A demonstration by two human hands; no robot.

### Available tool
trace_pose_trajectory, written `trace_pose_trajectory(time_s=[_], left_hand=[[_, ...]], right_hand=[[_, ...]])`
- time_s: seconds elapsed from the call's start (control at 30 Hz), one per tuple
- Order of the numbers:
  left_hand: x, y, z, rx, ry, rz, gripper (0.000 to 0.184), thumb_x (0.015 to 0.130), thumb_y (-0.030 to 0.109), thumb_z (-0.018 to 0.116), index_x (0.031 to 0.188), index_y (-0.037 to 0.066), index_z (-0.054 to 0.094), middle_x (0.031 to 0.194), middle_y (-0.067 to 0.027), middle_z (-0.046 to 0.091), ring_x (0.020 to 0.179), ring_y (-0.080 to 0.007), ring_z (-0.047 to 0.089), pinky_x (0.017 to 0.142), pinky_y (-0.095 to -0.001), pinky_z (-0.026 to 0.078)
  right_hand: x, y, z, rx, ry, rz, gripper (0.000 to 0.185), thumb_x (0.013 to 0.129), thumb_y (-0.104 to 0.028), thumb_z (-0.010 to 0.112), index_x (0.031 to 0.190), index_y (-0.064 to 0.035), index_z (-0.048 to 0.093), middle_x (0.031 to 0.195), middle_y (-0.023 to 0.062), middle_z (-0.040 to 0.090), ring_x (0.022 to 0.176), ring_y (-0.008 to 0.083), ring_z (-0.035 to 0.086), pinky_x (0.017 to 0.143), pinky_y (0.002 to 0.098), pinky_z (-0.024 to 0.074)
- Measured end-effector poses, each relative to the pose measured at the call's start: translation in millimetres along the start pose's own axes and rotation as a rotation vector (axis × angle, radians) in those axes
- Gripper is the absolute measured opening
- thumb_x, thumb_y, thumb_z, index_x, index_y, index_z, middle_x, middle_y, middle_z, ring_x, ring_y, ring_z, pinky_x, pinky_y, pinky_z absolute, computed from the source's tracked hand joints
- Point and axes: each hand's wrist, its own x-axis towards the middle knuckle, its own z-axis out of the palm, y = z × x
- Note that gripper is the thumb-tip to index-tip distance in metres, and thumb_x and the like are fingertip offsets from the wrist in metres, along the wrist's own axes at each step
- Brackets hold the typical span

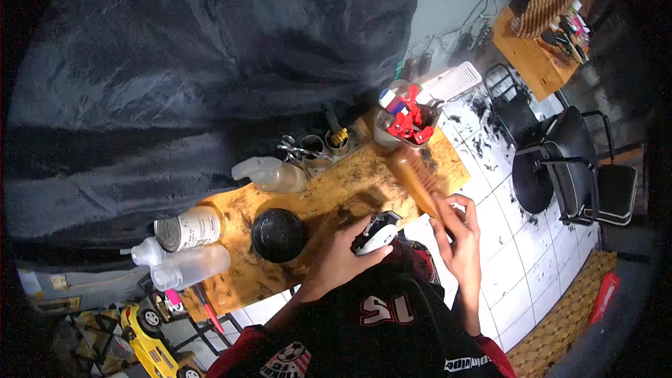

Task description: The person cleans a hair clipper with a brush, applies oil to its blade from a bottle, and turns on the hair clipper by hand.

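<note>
My left hand [341,255] is closed around a black-and-white hair clipper [378,239], held close to my shirt at the table's near edge. In my right hand [458,241] is a brown brush [413,176], gripped by its handle. The brush slants up and to the left over the right end of the table and is somewhat blurred. Its head is just below a container [385,129] holding red clips [409,122]. The clipper and the brush are apart. My left fingers partly hide the clipper.
The wooden table [241,280], scattered with dark hair, holds a black bowl [278,235], a spray bottle [269,173], scissors [290,147], a white can [189,229] and a clear bottle [192,267]. Chairs [567,143] stand right on the tiled floor [511,266]; a yellow toy car [150,339] is lower left.
</note>
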Motion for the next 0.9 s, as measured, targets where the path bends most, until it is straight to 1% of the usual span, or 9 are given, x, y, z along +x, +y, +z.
trace_pose_trajectory(time_s=[0.1,0.17,0.43,0.5,0.57,0.6,0.63,0.73,0.9], left_hand=[[3,-6,-2,-0.099,-0.056,0.055,0.043,0.078,0.017,0.074,0.112,-0.002,0.056,0.093,-0.01,0.066,0.085,-0.0108,0.061,0.075,-0.0265,0.049],[1,-7,-5,-0.173,-0.115,0.06,0.042,0.078,0.014,0.074,0.113,-0.002,0.056,0.093,-0.008,0.066,0.084,-0.0107,0.061,0.075,-0.0263,0.049],[-4,-19,-19,-0.338,-0.079,0.093,0.034,0.082,0.013,0.07,0.111,0.0,0.058,0.086,-0.0024,0.064,0.078,-0.0088,0.058,0.071,-0.0248,0.048],[-1,-16,-23,-0.345,-0.121,0.038,0.029,0.084,0.003,0.064,0.111,-0.003,0.055,0.093,-0.0046,0.063,0.081,-0.0088,0.06,0.072,-0.0234,0.049],[0,-6,-26,-0.354,-0.149,-0.048,0.029,0.085,0.002,0.062,0.112,-0.003,0.054,0.093,-0.0065,0.064,0.08,-0.0115,0.063,0.07,-0.0246,0.052],[1,3,-27,-0.405,-0.148,-0.093,0.03,0.085,0.003,0.062,0.114,-0.003,0.053,0.095,-0.0073,0.063,0.083,-0.0134,0.064,0.071,-0.0259,0.054],[2,13,-27,-0.466,-0.136,-0.117,0.034,0.085,0.009,0.066,0.115,-0.001,0.053,0.09,-0.0057,0.064,0.079,-0.0097,0.062,0.069,-0.0249,0.053],[12,39,-29,-0.428,-0.172,-0.167,0.037,0.087,0.009,0.063,0.119,-0.003,0.049,0.098,-0.009,0.063,0.084,-0.0137,0.064,0.073,-0.0262,0.054],[37,87,-15,-0.514,-0.123,-0.229,0.037,0.092,0.008,0.055,0.124,-0.006,0.044,0.114,-0.0154,0.058,0.096,-0.0207,0.063,0.079,-0.0294,0.055]], right_hand=[[-2,3,14,-0.159,-0.031,-0.069,0.05,0.069,0.015,0.057,0.113,-0.0079,0.065,0.11,0.0146,0.047,0.085,0.0266,0.058,0.075,0.0328,0.0489],[3,1,24,-0.185,-0.011,-0.026,0.045,0.07,0.01,0.061,0.11,-0.0102,0.067,0.11,0.0151,0.048,0.091,0.0288,0.057,0.078,0.0343,0.0488],[14,10,41,-0.431,-0.123,-0.297,0.029,0.073,-0.012,0.07,0.102,-0.01,0.069,0.113,0.0117,0.052,0.101,0.0297,0.053,0.086,0.0384,0.0464],[15,3,34,-0.391,-0.124,-0.299,0.026,0.075,-0.018,0.07,0.099,-0.0092,0.07,0.112,0.0108,0.054,0.102,0.0293,0.052,0.087,0.0395,0.0444],[20,1,29,-0.268,-0.044,-0.293,0.025,0.075,-0.018,0.071,0.097,-0.0083,0.07,0.109,0.0105,0.056,0.103,0.029,0.053,0.088,0.039,0.0436],[24,0,27,-0.234,0.027,-0.289,0.022,0.076,-0.014,0.071,0.097,-0.0064,0.07,0.106,0.0106,0.057,0.099,0.0276,0.056,0.085,0.0365,0.0453],[29,5,25,-0.226,0.043,-0.298,0.022,0.076,-0.014,0.071,0.097,-0.0064,0.07,0.106,0.0106,0.057,0.099,0.0276,0.056,0.085,0.0365,0.0453],[50,15,14,0.029,0.186,-0.084,0.015,0.078,-0.004,0.067,0.093,-0.0011,0.067,0.098,0.0128,0.061,0.086,0.0254,0.062,0.075,0.0321,0.0498],[113,50,-8,0.182,0.295,-0.097,0.014,0.08,-0.003,0.064,0.093,0.0005,0.064,0.096,0.0136,0.062,0.087,0.024,0.062,0.074,0.0307,0.0481]])
